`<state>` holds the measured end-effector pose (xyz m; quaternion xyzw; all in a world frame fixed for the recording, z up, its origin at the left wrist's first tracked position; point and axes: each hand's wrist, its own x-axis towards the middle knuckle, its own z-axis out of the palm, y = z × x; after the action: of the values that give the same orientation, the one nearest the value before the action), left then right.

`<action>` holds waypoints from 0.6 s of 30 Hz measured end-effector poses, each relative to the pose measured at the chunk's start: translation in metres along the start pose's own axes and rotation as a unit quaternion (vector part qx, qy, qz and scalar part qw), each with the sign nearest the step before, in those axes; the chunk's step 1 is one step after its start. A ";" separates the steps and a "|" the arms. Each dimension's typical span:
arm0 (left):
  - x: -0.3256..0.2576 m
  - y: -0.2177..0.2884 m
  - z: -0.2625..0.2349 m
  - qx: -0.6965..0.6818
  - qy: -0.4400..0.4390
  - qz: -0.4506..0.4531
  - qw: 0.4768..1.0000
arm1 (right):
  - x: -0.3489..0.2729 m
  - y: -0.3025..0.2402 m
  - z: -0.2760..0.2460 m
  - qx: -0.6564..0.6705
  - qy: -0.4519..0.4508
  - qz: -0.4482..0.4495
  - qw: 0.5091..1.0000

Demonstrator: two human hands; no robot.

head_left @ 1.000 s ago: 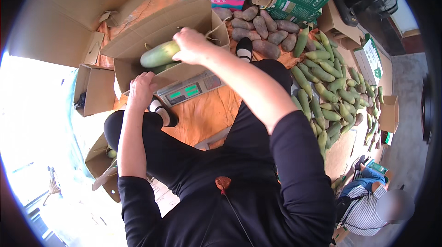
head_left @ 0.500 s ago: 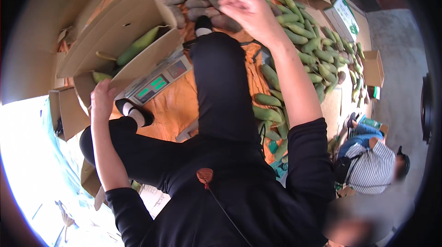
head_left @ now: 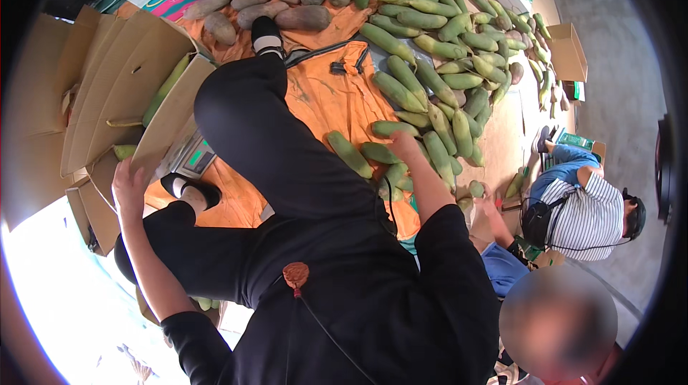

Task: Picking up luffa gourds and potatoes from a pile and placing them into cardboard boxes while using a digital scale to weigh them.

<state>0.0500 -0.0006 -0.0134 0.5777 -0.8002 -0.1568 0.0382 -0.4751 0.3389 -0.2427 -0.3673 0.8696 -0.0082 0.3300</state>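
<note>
My left hand point(head_left: 127, 188) is at the near edge of an open cardboard box point(head_left: 168, 116), fingers loosely apart and touching its side. A long green radish point(head_left: 166, 87) leans inside that box, and the tip of another point(head_left: 125, 150) shows at its lower end. Out to the right, my right hand point(head_left: 405, 147) reaches down into a heap of green radishes point(head_left: 459, 77). Its fingertips meet one lying crosswise point(head_left: 391, 128); the fingers are mostly hidden, so their grip cannot be made out.
Beside the box stands a scale point(head_left: 193, 159) with a lit green display, partly behind my leg. Reddish-brown roots point(head_left: 304, 18) lie on the orange sheet point(head_left: 322, 94) ahead. At right are a co-worker in stripes point(head_left: 580, 206) and another person's hand point(head_left: 487, 202) near a radish.
My right hand has come down from over the reddish roots to the near part of the green radish heap. My left hand stays by the box. The view has turned toward the right.
</note>
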 end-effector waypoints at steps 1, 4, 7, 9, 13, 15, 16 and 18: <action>-0.002 -0.003 -0.002 0.007 0.005 0.002 1.000 | -0.005 -0.005 0.005 -0.004 -0.023 0.012 1.000; 0.000 -0.004 0.001 0.006 0.013 0.011 1.000 | -0.016 0.001 0.024 0.058 -0.064 0.044 0.995; 0.000 -0.006 0.004 0.005 0.025 0.015 1.000 | -0.023 -0.010 0.043 0.104 -0.103 0.053 0.988; -0.002 -0.008 0.001 0.010 0.033 0.017 0.999 | -0.025 -0.026 0.055 0.084 -0.121 0.047 0.988; 0.001 0.005 0.003 0.008 0.028 0.019 0.999 | -0.031 -0.025 0.085 0.059 -0.211 0.053 0.974; 0.001 0.006 0.003 0.028 0.030 0.023 0.999 | -0.028 -0.027 0.091 0.096 -0.181 0.055 0.977; -0.001 0.006 0.001 0.029 0.031 0.021 0.999 | -0.026 -0.033 0.089 0.097 -0.218 0.083 0.968; -0.004 0.005 -0.002 0.017 0.033 0.021 0.999 | -0.025 -0.046 0.087 0.096 -0.255 0.109 0.956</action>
<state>0.0474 0.0037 -0.0100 0.5660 -0.8130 -0.1238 0.0580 -0.3828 0.3415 -0.2853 -0.2266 0.7863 0.0383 0.5735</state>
